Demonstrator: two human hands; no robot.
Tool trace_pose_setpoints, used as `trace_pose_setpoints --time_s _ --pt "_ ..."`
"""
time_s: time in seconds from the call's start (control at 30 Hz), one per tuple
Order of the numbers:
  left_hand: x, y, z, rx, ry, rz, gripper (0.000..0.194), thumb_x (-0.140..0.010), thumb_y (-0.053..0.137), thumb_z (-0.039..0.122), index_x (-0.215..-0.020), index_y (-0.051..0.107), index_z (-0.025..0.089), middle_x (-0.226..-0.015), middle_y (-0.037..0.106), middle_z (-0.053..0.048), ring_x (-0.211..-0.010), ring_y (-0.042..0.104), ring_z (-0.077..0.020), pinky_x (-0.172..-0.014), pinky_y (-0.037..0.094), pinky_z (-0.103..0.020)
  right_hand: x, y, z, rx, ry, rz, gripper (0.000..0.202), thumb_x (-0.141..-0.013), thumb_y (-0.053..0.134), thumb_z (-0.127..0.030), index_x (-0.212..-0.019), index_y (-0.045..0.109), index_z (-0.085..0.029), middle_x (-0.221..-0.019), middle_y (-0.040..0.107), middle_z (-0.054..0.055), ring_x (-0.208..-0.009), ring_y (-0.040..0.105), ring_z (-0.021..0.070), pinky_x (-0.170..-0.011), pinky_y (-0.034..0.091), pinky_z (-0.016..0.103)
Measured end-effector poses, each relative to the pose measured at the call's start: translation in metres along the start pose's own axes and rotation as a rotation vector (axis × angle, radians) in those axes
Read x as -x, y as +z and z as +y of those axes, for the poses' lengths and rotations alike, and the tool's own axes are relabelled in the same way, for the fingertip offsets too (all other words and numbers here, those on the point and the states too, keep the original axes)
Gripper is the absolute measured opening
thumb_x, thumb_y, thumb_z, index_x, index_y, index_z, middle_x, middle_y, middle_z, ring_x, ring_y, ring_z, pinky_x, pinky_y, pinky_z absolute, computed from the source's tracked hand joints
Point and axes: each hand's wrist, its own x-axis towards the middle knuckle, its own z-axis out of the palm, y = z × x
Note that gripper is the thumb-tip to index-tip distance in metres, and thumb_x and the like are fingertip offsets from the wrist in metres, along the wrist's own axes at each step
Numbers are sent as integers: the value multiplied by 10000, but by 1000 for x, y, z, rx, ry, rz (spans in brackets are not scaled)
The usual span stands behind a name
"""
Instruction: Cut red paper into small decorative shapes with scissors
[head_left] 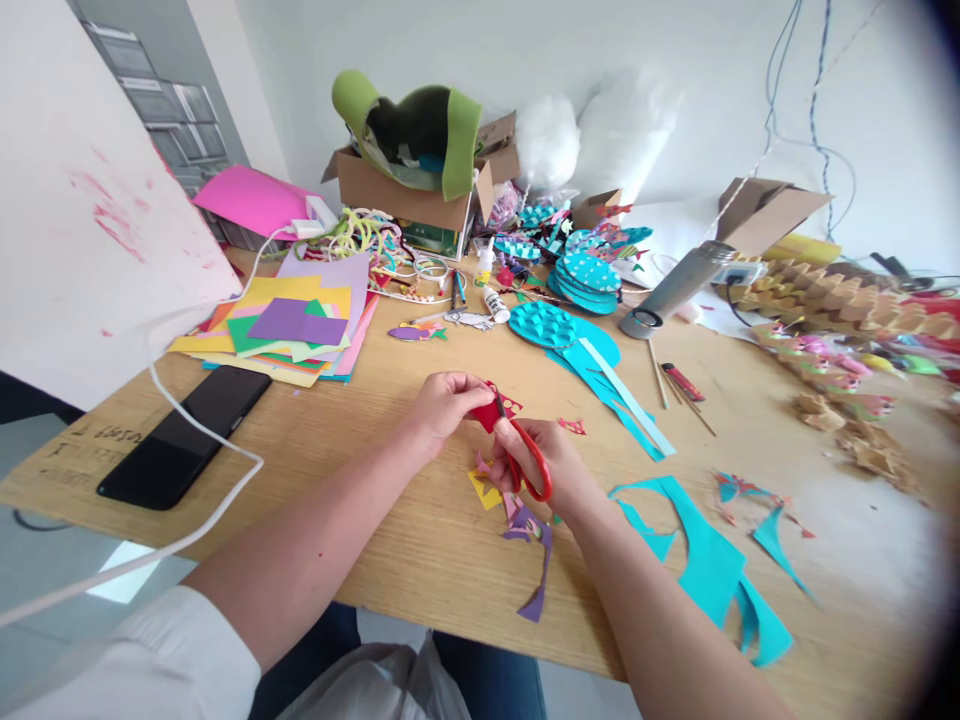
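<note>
My left hand [448, 408] pinches a small piece of red paper [486, 416] above the middle of the table. In my right hand [551, 455] is a pair of scissors [541, 470] with red handles, its dark blades against the red paper. Cut-out holes show along the paper's right part. Just below the hands lie scraps: a yellow piece [484, 490] and a curled purple strip [534, 600]. A small red scrap [572, 427] rests to the right of the scissors.
Coloured paper sheets [300, 322] are stacked at left, near a black phone [184, 435] crossed by a white cable [247, 463]. Turquoise offcuts [709, 550] lie at right. Farther back are glue bottles [495, 305], a metal flask [679, 290] and a cardboard box [405, 192].
</note>
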Motion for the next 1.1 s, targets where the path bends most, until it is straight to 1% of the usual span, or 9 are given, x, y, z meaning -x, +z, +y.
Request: trace_pose_setpoints --time_s 0.13,0.23,0.33,0.47,0.6,0.83,1.1 --pt "1 1 0 83 -46 -25 129 -587 705 211 -640 645 110 -657 673 -51 -633 615 -144 -684 461 -291 0 0 0 9 -30 -18 549 -792 568 -658 -619 605 -138 -552 649 61 -440 585 117 -421 449 198" --pt "2 2 0 105 -36 -24 140 -592 713 214 -658 657 103 -675 688 -66 -650 622 -153 -696 462 -299 0 0 2 -14 -36 -43 554 -823 529 -655 -661 628 -134 -581 657 66 -456 586 121 -433 458 210" --pt "2 3 0 129 -30 -21 141 -596 717 216 -655 658 103 -669 685 -62 -635 608 -142 -677 453 -289 0 0 2 -25 -22 -35 568 -833 507 -661 -666 631 -133 -573 651 66 -449 582 121 -424 451 213" --pt "3 5 -2 165 -42 1 129 -597 722 210 -641 654 109 -644 663 -40 -608 579 -120 -664 443 -279 1 1 0 -22 -23 -2 563 -818 525 -667 -659 626 -136 -546 637 56 -440 578 122 -417 444 211" --pt "4 7 -4 213 -59 1 109 -602 719 195 -624 648 116 -637 648 -29 -622 576 -122 -677 437 -285 1 3 -1 -34 -16 28 555 -791 559 -673 -646 613 -140 -535 633 53 -423 570 121 -401 442 210" --pt "6 9 -6 264 -67 -12 84 -610 709 176 -601 647 119 -617 637 -28 -631 565 -125 -682 429 -288 -2 2 5 -61 -7 40 534 -811 543 -661 -640 575 -157 -487 610 34 -375 543 110 -362 400 194" --pt "6 9 -6 262 -67 -26 85 -624 699 190 -603 657 119 -621 648 -36 -633 568 -128 -682 426 -289 -1 1 4 -29 -16 64 506 -798 575 -645 -636 567 -166 -455 581 8 -358 528 106 -352 381 194"
